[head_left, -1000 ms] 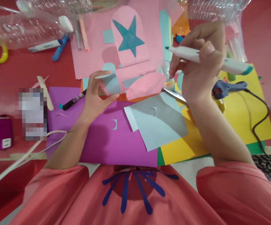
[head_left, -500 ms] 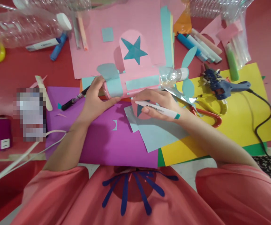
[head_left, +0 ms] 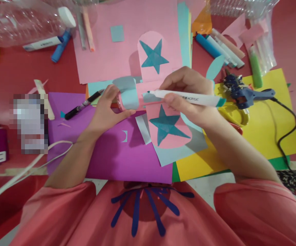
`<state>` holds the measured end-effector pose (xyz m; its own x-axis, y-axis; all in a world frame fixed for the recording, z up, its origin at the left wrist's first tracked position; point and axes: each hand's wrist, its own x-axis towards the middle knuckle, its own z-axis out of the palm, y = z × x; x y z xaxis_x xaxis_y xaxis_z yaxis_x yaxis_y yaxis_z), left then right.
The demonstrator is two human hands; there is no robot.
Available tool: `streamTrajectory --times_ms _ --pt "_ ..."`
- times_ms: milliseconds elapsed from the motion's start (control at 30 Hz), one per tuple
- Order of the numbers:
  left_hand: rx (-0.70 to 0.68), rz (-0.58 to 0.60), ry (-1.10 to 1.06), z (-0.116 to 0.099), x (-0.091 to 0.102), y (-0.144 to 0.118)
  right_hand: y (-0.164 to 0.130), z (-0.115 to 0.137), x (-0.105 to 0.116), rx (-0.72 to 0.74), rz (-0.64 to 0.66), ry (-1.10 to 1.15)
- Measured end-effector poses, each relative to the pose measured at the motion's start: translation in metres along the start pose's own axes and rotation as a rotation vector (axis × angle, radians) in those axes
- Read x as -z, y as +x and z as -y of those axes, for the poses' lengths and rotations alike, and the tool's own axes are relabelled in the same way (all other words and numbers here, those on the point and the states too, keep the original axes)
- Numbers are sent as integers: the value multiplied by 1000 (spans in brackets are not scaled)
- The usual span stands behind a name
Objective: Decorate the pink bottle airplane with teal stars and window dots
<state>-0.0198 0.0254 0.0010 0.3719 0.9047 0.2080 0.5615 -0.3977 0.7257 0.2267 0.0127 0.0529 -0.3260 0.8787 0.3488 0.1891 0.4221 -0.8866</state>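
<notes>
"Head view gave me both hands over the paper pile. What did you log for the right hand point(head_left: 189, 99)?"

"I logged it closed around a white marker point(head_left: 186, 98) with a teal end cap. The marker lay nearly level, its dark tip pointing left at the pink paper-covered roll point(head_left: 148, 97) lying across the middle of the red counter point(head_left: 17, 75)."

"And the left hand point(head_left: 107, 109)?"

"I saw it pinching the roll's left end, thumb below and fingers above, right at a light blue band point(head_left: 129, 97) wrapped around it. Whether the tip actually touched the paper, I could not tell."

"What hung off the roll?"

"Two rounded pink flaps, each with a teal star. The far flap point(head_left: 158, 56) lay on a large pink sheet point(head_left: 104, 58); the near flap point(head_left: 167, 128) lay on a pale blue sheet point(head_left: 181, 152), which sat over a purple sheet point(head_left: 107, 153) and a yellow one point(head_left: 266, 136)."

"Anything else close by?"

"I noted a black pen point(head_left: 82, 105) just left of the left hand, a blue glue gun point(head_left: 242, 92) with its black cord to the right, a bunch of markers point(head_left: 219, 46) beyond it, and a clear plastic bottle point(head_left: 22, 22) at the far left."
</notes>
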Motion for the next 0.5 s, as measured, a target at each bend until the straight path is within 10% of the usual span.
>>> streamTrajectory --times_ms 500 --pt "-102 -24 12 0 0 3 -1 -4 -2 -20 -7 -244"
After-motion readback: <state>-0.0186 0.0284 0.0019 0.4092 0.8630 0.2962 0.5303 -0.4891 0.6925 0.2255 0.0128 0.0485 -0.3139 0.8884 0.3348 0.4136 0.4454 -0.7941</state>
